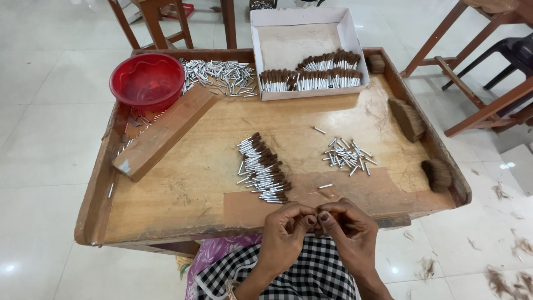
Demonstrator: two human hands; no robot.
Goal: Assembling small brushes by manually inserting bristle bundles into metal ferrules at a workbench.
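My left hand (286, 230) and my right hand (347, 230) meet at the near edge of a wooden tray table (183, 194), fingertips pinched together on a small tuft of brown hair; what lies between the fingers is mostly hidden. Just ahead of my hands lies a row of finished brush tips (264, 166), silver tubes with brown bristles. To the right of that row sits a small pile of bare silver tubes (347, 155). Two loose tubes (325, 186) lie between the piles.
A white cardboard box (302, 41) at the back holds more finished tips. A red bowl (147, 80), a wooden block (164, 130) and a heap of tubes (219, 75) fill the left back. Brown hair bundles (408, 119) lie at the right rim. Wooden chair legs (477, 61) surround the table.
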